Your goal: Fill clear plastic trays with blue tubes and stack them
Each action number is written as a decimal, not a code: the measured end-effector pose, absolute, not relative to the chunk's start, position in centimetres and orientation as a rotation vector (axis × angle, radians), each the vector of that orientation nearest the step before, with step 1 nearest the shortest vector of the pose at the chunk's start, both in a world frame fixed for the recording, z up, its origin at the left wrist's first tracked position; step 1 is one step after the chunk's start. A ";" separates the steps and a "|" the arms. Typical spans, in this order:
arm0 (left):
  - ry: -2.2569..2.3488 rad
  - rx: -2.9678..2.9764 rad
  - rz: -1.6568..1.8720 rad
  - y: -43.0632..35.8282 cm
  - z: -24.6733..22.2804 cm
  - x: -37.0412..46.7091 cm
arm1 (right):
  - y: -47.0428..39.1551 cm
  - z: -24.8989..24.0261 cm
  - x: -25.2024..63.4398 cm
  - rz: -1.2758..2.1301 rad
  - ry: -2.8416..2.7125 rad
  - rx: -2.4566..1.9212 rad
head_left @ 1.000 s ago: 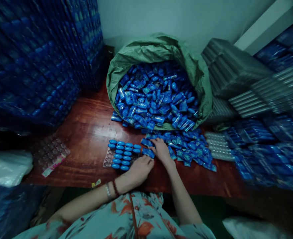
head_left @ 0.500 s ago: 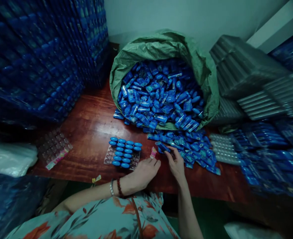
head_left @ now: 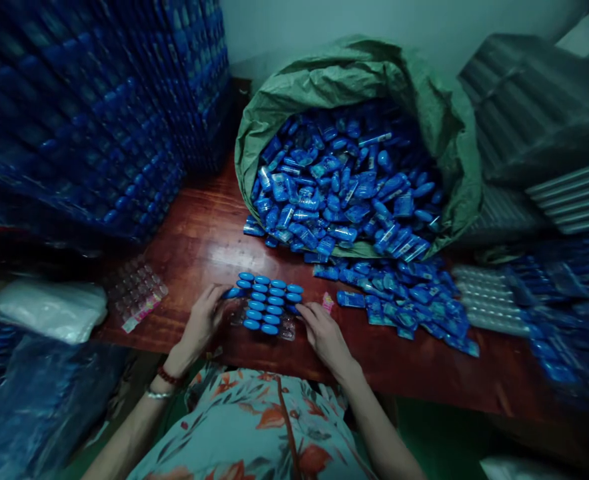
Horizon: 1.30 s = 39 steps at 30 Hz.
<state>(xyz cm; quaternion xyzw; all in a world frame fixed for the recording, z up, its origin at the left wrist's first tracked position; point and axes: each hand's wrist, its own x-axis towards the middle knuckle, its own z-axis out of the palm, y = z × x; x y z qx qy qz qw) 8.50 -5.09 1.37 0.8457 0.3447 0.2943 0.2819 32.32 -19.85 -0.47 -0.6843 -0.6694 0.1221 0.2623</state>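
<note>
A clear blister tray (head_left: 287, 328) lies near the table's front edge, with rows of glossy blue oval pieces (head_left: 274, 301) on it. At its left side my left hand (head_left: 205, 316) has its fingers closed on a small blue packet (head_left: 231, 293). My right hand (head_left: 323, 331) is at the tray's right side, fingertips pinched on a dark blue piece (head_left: 293, 309), partly hidden. A small pink-and-white label (head_left: 328, 303) lies just beyond my right hand. To its right, loose blue packets (head_left: 399, 300) are spread in a pile.
A green sack (head_left: 269, 100) full of blue packets lies open behind. Tall stacks of blue packs (head_left: 74, 120) stand at the left. On the left of the table (head_left: 174, 233) are another clear tray (head_left: 137, 293) and white plastic bags (head_left: 49, 310). Grey trays (head_left: 539, 107) are stacked right.
My left hand has moved left to the far side of the tray. My right hand has come left from the packet pile to the tray's right edge. The view has shifted.
</note>
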 end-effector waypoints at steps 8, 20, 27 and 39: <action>0.750 2.419 0.547 -4.0 -1.4 8.7 | -17.6 2.9 32.1 0.360 -2.279 -1.986; 0.566 2.426 0.403 -4.9 -1.6 6.8 | -18.5 2.9 30.4 0.374 -2.251 -2.046; 0.711 2.464 0.758 -7.6 -4.6 7.1 | -22.7 1.0 31.8 0.018 -1.891 -2.000; 0.917 2.330 0.843 4.0 -3.2 13.1 | -31.0 -4.7 51.5 -0.458 -0.400 -2.194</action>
